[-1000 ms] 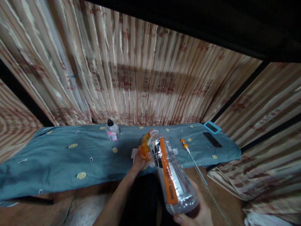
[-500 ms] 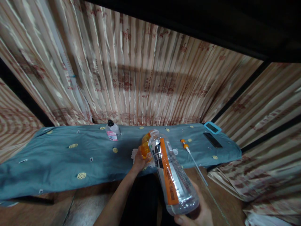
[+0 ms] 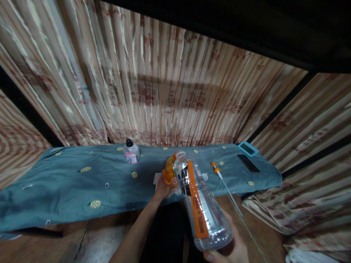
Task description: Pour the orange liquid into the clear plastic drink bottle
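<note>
My right hand (image 3: 233,244) grips the base end of a clear plastic drink bottle (image 3: 204,208) with an orange and silver label. The bottle is tilted, its uncapped-looking mouth pointing away from me and touching or nearly touching an orange see-through bottle (image 3: 170,170). Around that orange bottle my left hand (image 3: 163,186) is closed. Whether liquid passes between the two is too small to tell. Under the left hand lies a white tissue-like sheet (image 3: 157,179). A pump top (image 3: 216,170), orange and white with a long clear tube, lies to the right, its tube reaching past the edge.
The narrow surface is covered with a teal cloth (image 3: 65,190). A clear bottle with a black cap (image 3: 131,151) stands at the back left. A small white disc (image 3: 204,176), a black phone (image 3: 248,163) and a blue-framed clock-like device (image 3: 248,148) lie right. Curtains (image 3: 164,91) hang behind.
Almost nothing differs. Both hands keep their hold on the two bottles in nearly the same place, and the view has shifted very slightly.
</note>
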Demonstrator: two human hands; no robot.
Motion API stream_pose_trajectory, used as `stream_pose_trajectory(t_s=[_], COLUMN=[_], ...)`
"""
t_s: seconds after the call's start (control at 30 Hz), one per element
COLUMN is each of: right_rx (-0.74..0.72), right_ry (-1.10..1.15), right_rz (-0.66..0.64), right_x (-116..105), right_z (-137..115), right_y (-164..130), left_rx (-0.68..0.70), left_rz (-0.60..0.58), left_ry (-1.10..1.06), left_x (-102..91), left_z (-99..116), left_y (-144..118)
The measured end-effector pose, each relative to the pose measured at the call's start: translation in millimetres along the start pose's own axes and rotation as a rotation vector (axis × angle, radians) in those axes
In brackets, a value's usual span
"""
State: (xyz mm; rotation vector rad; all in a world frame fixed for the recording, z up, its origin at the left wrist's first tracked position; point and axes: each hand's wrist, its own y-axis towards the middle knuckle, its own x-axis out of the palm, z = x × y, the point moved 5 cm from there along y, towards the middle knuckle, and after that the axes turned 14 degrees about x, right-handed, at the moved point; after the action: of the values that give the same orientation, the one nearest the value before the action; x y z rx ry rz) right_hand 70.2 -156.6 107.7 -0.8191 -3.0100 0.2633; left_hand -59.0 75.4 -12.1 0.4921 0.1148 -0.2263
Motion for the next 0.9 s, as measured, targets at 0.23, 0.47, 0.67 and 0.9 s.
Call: stream_pose_trajectory(t_s=[0.23,0.47,0.67,0.9], right_rx=[-0.016,-0.04,-0.012,-0.01], right_ry=[-0.035,0.036,0.033,-0.014], right_rz=[0.006,0.008,0.013,0.029], right_x=[-2.0,-0.2,1.0,0.8], right_z=[1.5,-1.6,-1.2,-2.7], right_y=[-0.4,-1.3,-1.8,-1.6], left_rx=[-0.02,-0.015,-0.031,-0.027], left_rz=[0.004,-0.004,0.009,0.013], left_ry=[0.0,-0.044,-0.053,-0.037], left_x=[0.9,1.8,1.6,0.6], left_z=[-2.5,-3.1,-3.0,-2.4], left_y=[-0.3,-0.9,-0.9,-0.3])
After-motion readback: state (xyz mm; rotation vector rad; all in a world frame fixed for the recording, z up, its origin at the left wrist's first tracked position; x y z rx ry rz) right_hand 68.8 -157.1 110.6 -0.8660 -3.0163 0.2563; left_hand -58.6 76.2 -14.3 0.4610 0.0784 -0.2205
